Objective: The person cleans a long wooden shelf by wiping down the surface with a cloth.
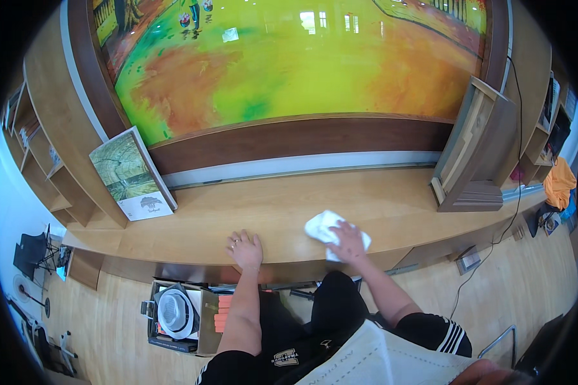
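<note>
A long light-wood ledge (257,199) runs across in front of me, below a large framed painting (289,77) in yellow, green and orange. My left hand (245,249) rests palm down near the ledge's front edge, fingers spread, with a ring on one of them and nothing held. To the right, a crumpled white cloth (320,225) lies on the wood. My right hand (348,243) presses down on this cloth, its fingers over the right part and hiding some of it.
A book (130,176) with a tree picture leans at the ledge's left end. At the right end a wooden frame (472,151) stands tilted, with a black cable (519,141) hanging beside it. On the floor sits a box (203,314) with a round white object (175,313) inside.
</note>
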### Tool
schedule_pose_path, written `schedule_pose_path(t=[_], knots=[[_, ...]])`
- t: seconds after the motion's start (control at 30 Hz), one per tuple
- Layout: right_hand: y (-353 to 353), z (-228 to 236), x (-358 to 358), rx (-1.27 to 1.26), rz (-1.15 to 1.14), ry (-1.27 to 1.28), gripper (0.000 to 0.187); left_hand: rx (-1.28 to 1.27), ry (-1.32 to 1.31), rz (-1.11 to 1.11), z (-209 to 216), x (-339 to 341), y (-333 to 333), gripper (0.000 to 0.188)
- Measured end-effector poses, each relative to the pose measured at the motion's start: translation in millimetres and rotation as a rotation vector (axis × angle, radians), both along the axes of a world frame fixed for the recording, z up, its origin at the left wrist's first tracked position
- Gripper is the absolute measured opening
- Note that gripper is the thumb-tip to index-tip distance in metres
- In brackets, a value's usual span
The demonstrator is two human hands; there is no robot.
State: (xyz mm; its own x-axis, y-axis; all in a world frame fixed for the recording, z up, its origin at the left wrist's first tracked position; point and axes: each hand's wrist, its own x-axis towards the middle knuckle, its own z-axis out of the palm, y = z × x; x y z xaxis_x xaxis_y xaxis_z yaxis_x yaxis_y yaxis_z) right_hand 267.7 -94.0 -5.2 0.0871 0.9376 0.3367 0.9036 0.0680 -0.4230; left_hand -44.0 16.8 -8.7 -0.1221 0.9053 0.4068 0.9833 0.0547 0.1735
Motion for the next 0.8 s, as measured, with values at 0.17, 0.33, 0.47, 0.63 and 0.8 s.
schedule_pose_path(t=[0.17,0.33,0.47,0.63,0.8], knots=[[-24.4,-6.3,109.2,-0.017,-0.280,-0.061,0.057,0.007,0.010,0.009,0.2,1.1,0.1,0.052],[-39.2,-8.7,179.7,-0.029,-0.506,-0.059,0.061,0.026,0.026,0.014,-3.2,2.1,2.0,0.052],[-18.4,-9.7,174.6,-0.081,-0.715,-0.081,0.064,0.019,0.028,0.022,-1.0,3.3,1.5,0.052],[34.1,-3.8,92.0,-0.171,-0.635,-0.061,0.066,0.014,0.043,0.031,1.9,1.5,0.7,0.050],[75.5,1.4,-13.4,-0.142,-0.324,-0.037,0.064,-0.053,0.021,0.021,11.5,6.5,-1.6,0.053]])
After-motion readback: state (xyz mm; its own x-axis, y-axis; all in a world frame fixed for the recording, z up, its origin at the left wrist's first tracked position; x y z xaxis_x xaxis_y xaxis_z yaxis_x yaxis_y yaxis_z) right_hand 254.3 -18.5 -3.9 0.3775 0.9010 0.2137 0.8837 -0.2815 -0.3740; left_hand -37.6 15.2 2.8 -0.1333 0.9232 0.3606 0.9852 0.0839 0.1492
